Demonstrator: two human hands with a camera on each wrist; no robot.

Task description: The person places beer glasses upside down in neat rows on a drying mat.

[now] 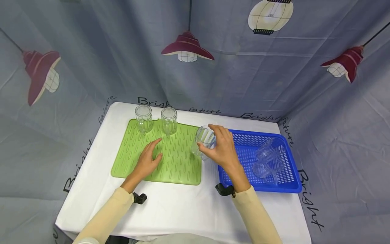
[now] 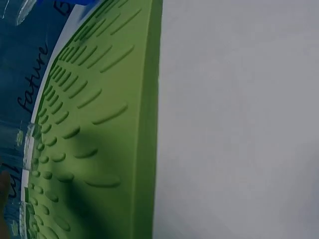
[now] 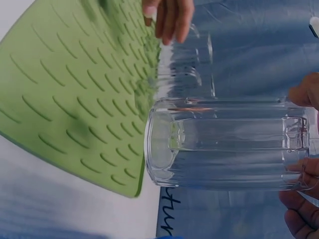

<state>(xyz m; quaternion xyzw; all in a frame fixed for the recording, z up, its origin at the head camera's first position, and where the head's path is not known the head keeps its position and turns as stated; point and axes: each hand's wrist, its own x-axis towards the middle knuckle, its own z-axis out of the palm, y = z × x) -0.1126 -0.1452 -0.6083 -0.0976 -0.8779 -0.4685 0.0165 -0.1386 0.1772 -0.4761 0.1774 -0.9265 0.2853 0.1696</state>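
My right hand (image 1: 224, 145) grips a clear glass mug (image 1: 203, 138) near its rim, thumb on one side and fingers on the other. The mug overlaps the right edge of a green ribbed mat (image 1: 182, 171) in the head view. Up close in the right wrist view, the glass (image 3: 229, 144) has faceted sides. Over the left half of the mat, my left hand (image 1: 146, 162) is held with fingers extended and nothing in it. Beyond its fingertips, two more glass mugs, one at left (image 1: 144, 118) and one beside it (image 1: 169, 121), stand at the mat's back edge.
To the right lies a blue perforated basket (image 1: 262, 188) with several glass mugs (image 1: 268, 159) lying in its right part. A white cloth (image 1: 170, 213) covers the table. Grey-blue curtains (image 1: 213, 84) printed with lamps surround the back and sides.
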